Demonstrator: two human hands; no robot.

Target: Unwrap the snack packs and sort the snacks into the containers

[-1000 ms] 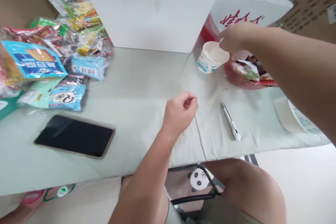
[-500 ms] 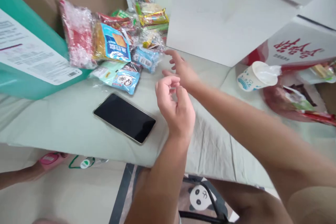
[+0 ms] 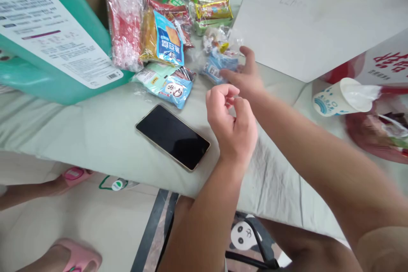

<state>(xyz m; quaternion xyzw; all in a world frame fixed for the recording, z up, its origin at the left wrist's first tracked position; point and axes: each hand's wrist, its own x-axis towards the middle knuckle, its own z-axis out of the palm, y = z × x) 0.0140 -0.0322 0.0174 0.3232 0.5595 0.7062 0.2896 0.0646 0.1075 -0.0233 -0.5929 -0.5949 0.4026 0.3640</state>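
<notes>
Fingers spread, my right hand reaches over the right end of a small blue packet, with thumb and forefinger apart at its edge. Contact with the packet is hard to tell. Nearer to me, my left hand hangs above the cloth with its fingers curled in and nothing visible in them. A black-screened phone lies flat to its left. Behind the phone are a light green and blue packet, a yellow and blue snack packet and a red wrapped pack.
A green container stands at the left, a white box behind my right hand. Rightward are a paper cup and a red tray of snacks. Another person's feet in pink sandals show below the cloth-covered table.
My right hand has come to the small blue packet, its fingers now spread at the packet's edge. My left hand remains curled. The view has shifted, so most things appear farther right.
</notes>
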